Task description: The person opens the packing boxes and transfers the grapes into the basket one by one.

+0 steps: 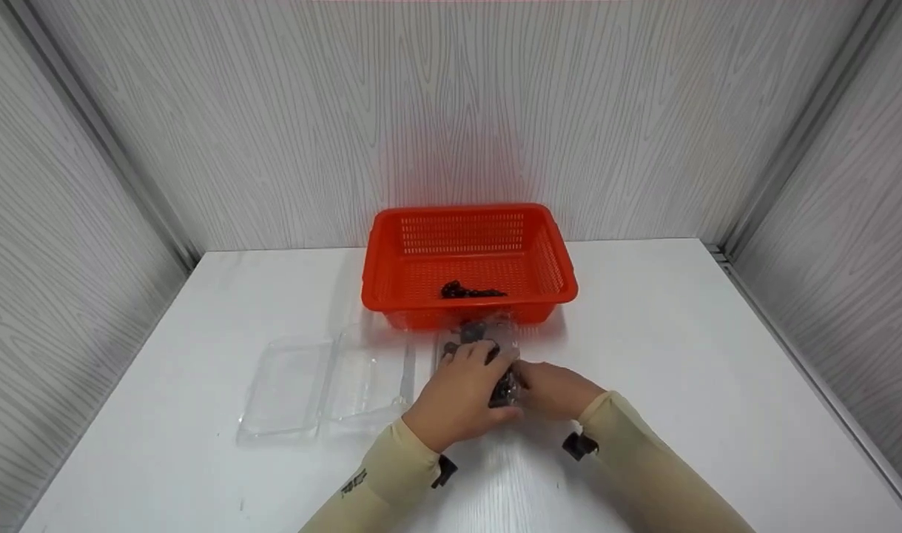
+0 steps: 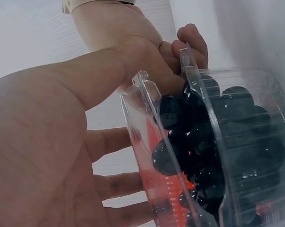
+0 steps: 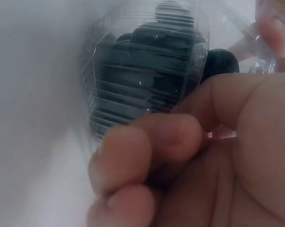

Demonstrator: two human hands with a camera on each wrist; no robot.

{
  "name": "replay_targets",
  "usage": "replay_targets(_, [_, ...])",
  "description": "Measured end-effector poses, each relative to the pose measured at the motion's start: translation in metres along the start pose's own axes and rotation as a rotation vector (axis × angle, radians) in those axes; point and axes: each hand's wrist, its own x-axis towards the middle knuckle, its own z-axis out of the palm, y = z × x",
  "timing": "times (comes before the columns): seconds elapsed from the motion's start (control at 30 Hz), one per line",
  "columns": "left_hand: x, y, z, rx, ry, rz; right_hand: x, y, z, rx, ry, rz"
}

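Observation:
A clear plastic clamshell box [image 2: 246, 165] full of dark grapes [image 2: 209, 142] sits at the front of the red basket. Its lid [image 2: 145, 132] stands slightly apart from the base, with a gap along the rim. My left hand [image 1: 462, 392] lies over the lid, fingers spread and nearly straight against its outer face. From the right, my right hand [image 1: 558, 389] grips the box at its rim; one digit reaches into the gap between lid and base. The other right fingers [image 3: 126, 161] are curled beside the base wall.
The red plastic basket [image 1: 469, 302] stands by the back wall, with a small dark bunch of grapes [image 1: 469, 290] inside. Left of the box, an unfolded clear clamshell [image 1: 288, 389] lies on the white table [image 1: 687, 355]. Panelled walls [image 1: 451, 104] enclose the back and sides.

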Motion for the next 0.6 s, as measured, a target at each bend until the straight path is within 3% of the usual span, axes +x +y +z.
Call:
replay_targets(0.33, [0.0003, 0.0026, 0.0039, -0.003, -0.007, -0.021, 0.0004, -0.0037, -0.0002, 0.126, -0.083, 0.141])
replay_targets(0.6, [-0.0009, 0.0009, 0.0012, -0.021, -0.008, -0.002, -0.0042, -0.0042, -0.0012, 0.194, -0.094, 0.121])
